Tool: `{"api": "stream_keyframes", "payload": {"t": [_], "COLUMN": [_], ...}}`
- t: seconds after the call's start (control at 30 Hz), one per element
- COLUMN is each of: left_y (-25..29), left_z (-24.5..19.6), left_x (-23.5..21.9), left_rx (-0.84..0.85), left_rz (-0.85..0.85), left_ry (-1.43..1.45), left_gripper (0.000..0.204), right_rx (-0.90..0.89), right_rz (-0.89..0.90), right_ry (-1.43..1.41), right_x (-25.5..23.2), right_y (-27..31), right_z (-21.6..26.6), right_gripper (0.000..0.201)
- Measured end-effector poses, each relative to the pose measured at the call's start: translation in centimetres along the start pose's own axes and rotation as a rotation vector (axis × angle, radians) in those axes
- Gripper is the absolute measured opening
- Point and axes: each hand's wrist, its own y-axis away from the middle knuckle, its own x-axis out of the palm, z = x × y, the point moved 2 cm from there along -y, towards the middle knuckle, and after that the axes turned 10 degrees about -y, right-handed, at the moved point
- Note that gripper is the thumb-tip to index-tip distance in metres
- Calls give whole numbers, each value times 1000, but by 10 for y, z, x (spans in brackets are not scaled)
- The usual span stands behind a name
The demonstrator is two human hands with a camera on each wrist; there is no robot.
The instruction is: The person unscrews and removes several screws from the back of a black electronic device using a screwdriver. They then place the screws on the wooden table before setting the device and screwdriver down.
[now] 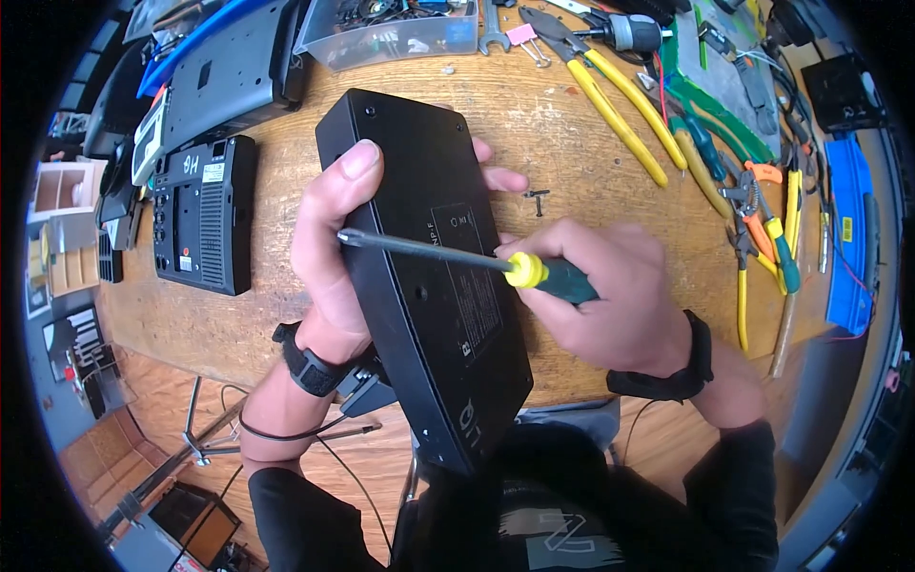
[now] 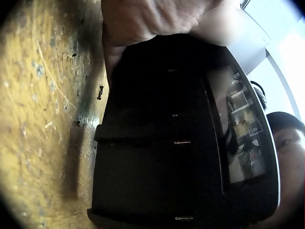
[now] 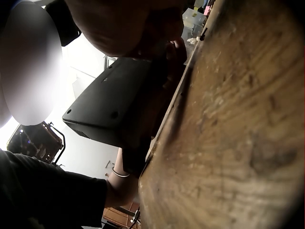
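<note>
Our left hand (image 1: 329, 229) grips the black device (image 1: 443, 286), tilted above the wooden table (image 1: 572, 124), thumb over its edge. Our right hand (image 1: 610, 291) curls round the green-and-yellow screwdriver (image 1: 562, 278), its shaft crossing the device; small dark screws (image 1: 538, 202) lie nearby.

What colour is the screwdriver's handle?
The screwdriver handle is dark green with a yellow collar, clearest in the head view.

Yellow-handled pliers (image 1: 629, 110) lie on the wooden table (image 1: 286, 324). A clear bin (image 1: 391, 38) holds small parts.
</note>
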Motion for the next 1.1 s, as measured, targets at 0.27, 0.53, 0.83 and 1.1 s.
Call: {"api": "stream_keyframes", "payload": {"t": [0.27, 0.53, 0.83, 1.1], "left_y": [-3, -14, -22, -21], "left_z": [-6, -16, -17, -15], "left_x": [-3, -33, -37, -37], "left_rx": [-32, -27, 15, 5], "left_rz": [60, 72, 176, 195], "left_ry": [79, 29, 7, 33], "left_gripper": [91, 77, 78, 83], "right_rx": [84, 201, 145, -54], "right_rz": [-42, -252, -68, -1], "right_ry": [-94, -82, -193, -193], "right_x": [-2, -53, -80, -77], "right_y": [-3, -10, -7, 1], "right_z": [-8, -6, 2, 7], "right_gripper": [27, 28, 32, 34]}}
